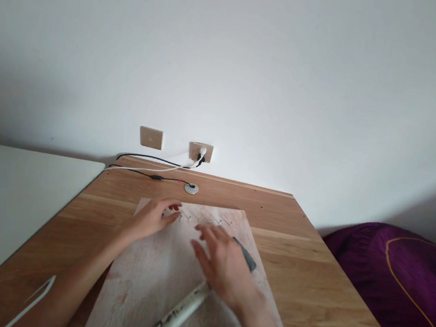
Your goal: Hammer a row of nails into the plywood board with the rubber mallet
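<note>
Head view, person seated at oak desk (306,284), both hands on whitewashed wooden board (143,293) lying on it.

L hand (151,219): at board's top edge, ~11 o'clock from board centre. Fingers loosely together, curved, tips reaching L end of row of small nails (204,220). Can't tell if they pinch a nail.

R hand (222,267): just below nail row, ~1 o'clock from board centre. Fingers (202,245) spread wide, tips pointing at nails, not wrapped round anything. Hand sits over neck of what looks like a hammer. Can't tell if palm touches it.

Hammer: paint-crusted white handle (181,310) lies on board, running to ~7 o'clock and past the near edge. Dark grey head (246,254) at ~2 o'clock, on board, partly hidden by R hand.

Nails: stand in a line across board's top, all spaced apart. Too small to count exactly.

Around desk: white table (12,210) at 9 o'clock, butting desk's L edge. Purple beanbag (399,286) with orange piping at 3 o'clock. Wall socket plate (200,152) at 12 o'clock, white cable (152,169) plugged in. Black cable (149,158) runs along desk's back edge; round metal grommet (191,188) near it. Blank wall plate (150,138) just L of socket.
</note>
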`<state>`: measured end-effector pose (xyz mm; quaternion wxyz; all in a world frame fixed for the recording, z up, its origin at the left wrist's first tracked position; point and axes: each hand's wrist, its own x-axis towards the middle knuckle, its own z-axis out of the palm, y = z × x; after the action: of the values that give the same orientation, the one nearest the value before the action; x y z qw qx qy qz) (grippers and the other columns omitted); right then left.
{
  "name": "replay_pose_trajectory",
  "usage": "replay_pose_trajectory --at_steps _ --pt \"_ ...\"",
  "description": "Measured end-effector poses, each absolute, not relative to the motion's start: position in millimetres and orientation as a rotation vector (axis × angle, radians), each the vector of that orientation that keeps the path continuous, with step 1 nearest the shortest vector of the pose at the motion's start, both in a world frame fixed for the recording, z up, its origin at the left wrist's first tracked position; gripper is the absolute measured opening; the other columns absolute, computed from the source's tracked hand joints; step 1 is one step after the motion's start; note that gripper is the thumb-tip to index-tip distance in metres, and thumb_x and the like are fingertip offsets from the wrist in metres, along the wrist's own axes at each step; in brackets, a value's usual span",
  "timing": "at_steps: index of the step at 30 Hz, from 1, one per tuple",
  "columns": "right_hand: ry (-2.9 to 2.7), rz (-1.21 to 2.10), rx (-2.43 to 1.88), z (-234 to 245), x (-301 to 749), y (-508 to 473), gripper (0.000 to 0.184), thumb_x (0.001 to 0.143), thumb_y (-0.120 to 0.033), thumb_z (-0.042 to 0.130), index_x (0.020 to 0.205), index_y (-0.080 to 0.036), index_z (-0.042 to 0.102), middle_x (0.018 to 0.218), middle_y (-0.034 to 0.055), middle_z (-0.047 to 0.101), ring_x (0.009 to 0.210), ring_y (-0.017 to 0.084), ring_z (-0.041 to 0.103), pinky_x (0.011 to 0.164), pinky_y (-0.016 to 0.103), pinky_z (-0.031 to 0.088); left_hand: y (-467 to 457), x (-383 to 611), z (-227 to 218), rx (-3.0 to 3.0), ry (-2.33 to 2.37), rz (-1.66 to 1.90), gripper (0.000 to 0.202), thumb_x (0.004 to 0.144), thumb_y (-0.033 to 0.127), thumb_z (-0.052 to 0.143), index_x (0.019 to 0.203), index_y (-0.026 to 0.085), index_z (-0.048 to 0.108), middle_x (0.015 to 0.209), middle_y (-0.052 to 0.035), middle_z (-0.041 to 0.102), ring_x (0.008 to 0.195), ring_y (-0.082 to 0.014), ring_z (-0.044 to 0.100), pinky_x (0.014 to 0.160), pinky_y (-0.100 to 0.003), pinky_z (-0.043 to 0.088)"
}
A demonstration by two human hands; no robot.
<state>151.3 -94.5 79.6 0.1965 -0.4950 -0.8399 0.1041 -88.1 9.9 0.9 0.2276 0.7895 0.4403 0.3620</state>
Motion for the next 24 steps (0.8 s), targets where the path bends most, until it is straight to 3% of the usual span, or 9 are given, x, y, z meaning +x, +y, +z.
replay_pose_trajectory --at_steps 4,7,11,16,24 --pt "-2.236 0.156 -1.790 78 214 -43 0.020 0.107 -0.027 0.053 0.114 -0.017 0.069 0.101 0.0080 0.076 0.093 0.020 0.071 0.082 0.029 0.052 1 -90 6 2.485 1.192 0.869 0.012 0.091 0.021 0.062 0.100 0.021 0.070 0.101 -0.0054 0.069 0.100 -0.0236 0.066 0.090 -0.034 0.049" --pt "-2.251 0.147 -1.887 70 233 -18 0.020 0.105 -0.027 0.056 0.103 -0.016 0.072 0.100 0.0084 0.077 0.089 0.021 0.072 0.078 0.028 0.049 -1 -95 10 2.523 1.250 0.786 0.017 0.083 0.011 0.060 0.096 0.021 0.065 0.098 -0.0033 0.065 0.095 -0.0217 0.065 0.085 -0.032 0.047" --pt "-2.291 0.143 -1.966 59 232 -7 0.025 0.104 -0.032 0.058 0.095 -0.017 0.076 0.101 0.0109 0.080 0.094 0.024 0.074 0.077 0.030 0.048 0 -104 15 2.488 1.344 0.720 0.013 0.081 0.013 0.062 0.091 0.021 0.062 0.095 -0.0021 0.062 0.089 -0.0207 0.062 0.078 -0.030 0.044" --pt "-2.316 0.121 -2.081 55 226 -5 0.029 0.104 -0.035 0.057 0.099 -0.016 0.078 0.101 0.0142 0.081 0.095 0.029 0.076 0.073 0.032 0.048 2 -108 16 2.451 1.355 0.637 0.008 0.082 0.014 0.064 0.085 0.020 0.065 0.088 -0.0006 0.062 0.081 -0.0185 0.061 0.073 -0.029 0.040" --pt "-2.363 0.098 -2.159 55 219 -5 0.030 0.105 -0.033 0.055 0.100 -0.015 0.079 0.106 0.0153 0.080 0.100 0.028 0.076 0.075 0.029 0.049 0 -108 19 2.476 1.356 0.599 0.012 0.080 0.010 0.063 0.084 0.021 0.067 0.085 0.0004 0.063 0.076 -0.0174 0.060 0.071 -0.028 0.039"
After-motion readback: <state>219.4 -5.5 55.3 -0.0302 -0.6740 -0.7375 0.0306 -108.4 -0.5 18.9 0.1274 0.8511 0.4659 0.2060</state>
